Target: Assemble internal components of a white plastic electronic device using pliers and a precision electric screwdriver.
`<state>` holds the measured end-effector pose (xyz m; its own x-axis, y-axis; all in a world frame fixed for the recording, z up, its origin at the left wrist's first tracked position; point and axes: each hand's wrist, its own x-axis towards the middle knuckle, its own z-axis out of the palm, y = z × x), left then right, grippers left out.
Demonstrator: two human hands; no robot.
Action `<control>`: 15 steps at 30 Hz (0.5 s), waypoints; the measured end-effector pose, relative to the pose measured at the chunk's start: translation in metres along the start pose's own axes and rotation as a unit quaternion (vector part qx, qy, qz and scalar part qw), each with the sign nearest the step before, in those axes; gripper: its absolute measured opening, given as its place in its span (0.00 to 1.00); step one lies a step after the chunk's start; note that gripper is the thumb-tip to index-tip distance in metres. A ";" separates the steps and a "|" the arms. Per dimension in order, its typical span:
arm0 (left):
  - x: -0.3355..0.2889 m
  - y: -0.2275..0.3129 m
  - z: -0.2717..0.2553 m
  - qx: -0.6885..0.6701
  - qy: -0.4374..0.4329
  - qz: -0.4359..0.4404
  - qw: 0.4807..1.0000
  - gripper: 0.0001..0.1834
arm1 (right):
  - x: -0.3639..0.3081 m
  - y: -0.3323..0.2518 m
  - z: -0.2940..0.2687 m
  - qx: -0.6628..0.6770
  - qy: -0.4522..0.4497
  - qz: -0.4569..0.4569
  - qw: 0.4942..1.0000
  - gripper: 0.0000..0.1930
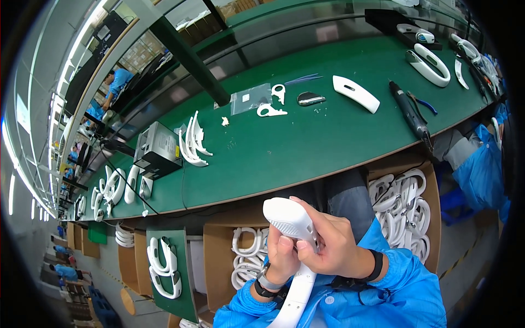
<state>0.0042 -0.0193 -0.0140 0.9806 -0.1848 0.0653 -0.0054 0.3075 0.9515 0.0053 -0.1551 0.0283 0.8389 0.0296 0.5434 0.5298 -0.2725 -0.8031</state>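
Observation:
Both of my hands grip a curved white plastic device (287, 213), which looks like a neck fan, in front of my body. Its wide end with a ribbed vent points up, and the rest curves down over my blue sleeve. My left hand (280, 259) closes round its left side, thumb up near the vent. My right hand (333, 246) wraps the right side, its thumb pressing close to the vent's lower edge. On the green bench (257, 158) ahead lie a white curved shell (355, 94), a dark oval part (310, 98) and two white ring-shaped parts (272, 110).
A power screwdriver (407, 112) and blue-handled pliers (422, 105) lie at the bench's right. To the left stand white curved strips (192, 143) and a metal box (157, 147). Cardboard boxes (432, 218) of white devices flank my lap. A co-worker's blue sleeve (484, 158) shows at right.

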 end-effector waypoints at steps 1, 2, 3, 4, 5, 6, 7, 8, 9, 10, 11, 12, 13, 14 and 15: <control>0.000 0.000 0.000 0.018 0.009 0.010 1.000 0.44 | 0.000 0.001 0.001 0.003 0.003 -0.005 1.000 0.32; 0.002 -0.001 0.000 0.019 0.013 0.008 1.000 0.44 | -0.001 0.005 0.004 0.006 0.001 -0.003 1.000 0.32; 0.004 -0.002 -0.001 0.020 0.014 0.015 1.000 0.43 | -0.004 0.011 0.008 0.023 0.022 -0.004 0.999 0.32; 0.006 -0.004 -0.001 0.021 0.015 0.022 0.999 0.43 | -0.006 0.015 0.011 0.040 0.043 -0.006 0.998 0.31; 0.008 -0.006 -0.003 0.020 0.013 0.021 0.999 0.43 | -0.006 0.017 0.012 0.039 0.044 -0.005 0.998 0.31; 0.008 -0.009 -0.004 0.018 0.016 0.026 0.999 0.44 | -0.006 0.019 0.012 0.055 0.043 -0.002 0.998 0.31; 0.009 -0.012 -0.005 0.016 0.017 0.030 0.999 0.44 | -0.006 0.021 0.011 0.070 0.043 0.001 0.997 0.31; 0.011 -0.013 -0.007 0.014 0.015 0.032 0.999 0.44 | -0.006 0.023 0.012 0.067 0.044 -0.001 0.997 0.31; 0.015 -0.013 -0.009 0.015 0.020 0.031 0.999 0.43 | -0.006 0.026 0.013 0.090 0.014 0.042 0.995 0.32; 0.018 -0.012 -0.008 0.016 0.025 0.032 0.999 0.42 | -0.006 0.030 0.013 0.113 -0.014 0.084 0.990 0.33; 0.021 -0.012 -0.005 0.011 0.019 0.036 0.999 0.42 | -0.006 0.035 0.014 0.106 -0.011 0.079 0.991 0.33; 0.023 -0.010 -0.004 0.008 0.028 0.052 0.998 0.34 | -0.006 0.041 0.018 0.121 -0.021 0.088 0.989 0.33; 0.024 -0.008 -0.004 0.005 0.038 0.069 0.997 0.26 | -0.005 0.042 0.020 0.136 -0.033 0.096 0.986 0.34; 0.024 -0.010 -0.005 0.017 0.037 0.075 0.996 0.22 | -0.006 0.041 0.019 0.129 -0.023 0.086 0.988 0.33; 0.025 -0.003 -0.004 -0.014 0.011 0.055 0.998 0.21 | -0.010 0.043 0.019 0.131 -0.028 0.075 0.988 0.33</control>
<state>0.0299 -0.0214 -0.0162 0.9784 -0.1278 0.1622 -0.1083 0.3510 0.9301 0.0224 -0.1488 -0.0165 0.9121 0.0639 0.4050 0.4068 -0.0188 -0.9133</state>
